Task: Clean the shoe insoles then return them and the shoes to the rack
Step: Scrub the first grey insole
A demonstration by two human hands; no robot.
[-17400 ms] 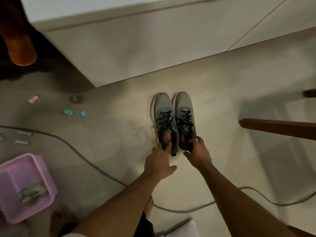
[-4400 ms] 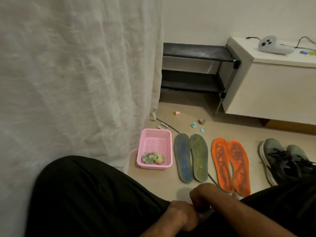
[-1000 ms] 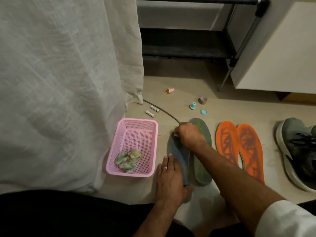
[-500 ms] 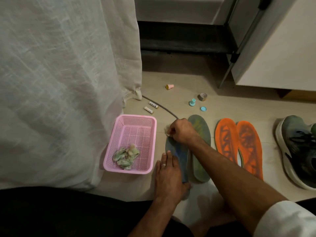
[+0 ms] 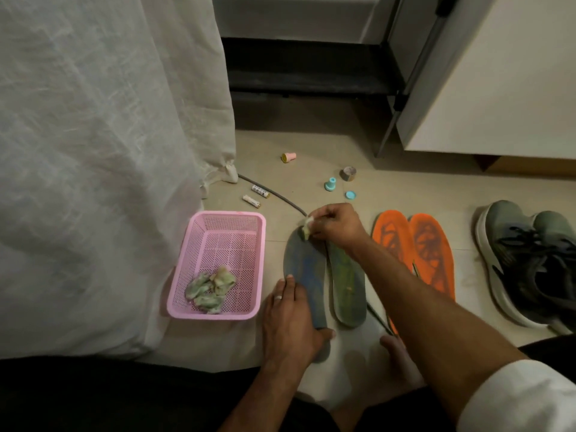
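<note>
Two grey-blue insoles lie side by side on the floor, the left insole (image 5: 304,269) and the right insole (image 5: 347,285). My left hand (image 5: 288,319) presses flat on the heel end of the left one. My right hand (image 5: 335,226) pinches a small pale wipe (image 5: 307,227) against that insole's toe end. Two orange insoles (image 5: 414,244) lie to the right. A pair of grey shoes (image 5: 530,260) stands at the far right. The dark shoe rack (image 5: 311,73) is at the back.
A pink basket (image 5: 218,226) with crumpled used wipes (image 5: 210,286) sits left of the insoles. A white curtain (image 5: 103,151) hangs at left, a white cabinet (image 5: 498,88) at right. A cable (image 5: 274,194), two batteries and small caps lie on the floor behind.
My right hand has slid with the wipe toward the toe tip of the left insole. My left hand has stayed on the heel end.
</note>
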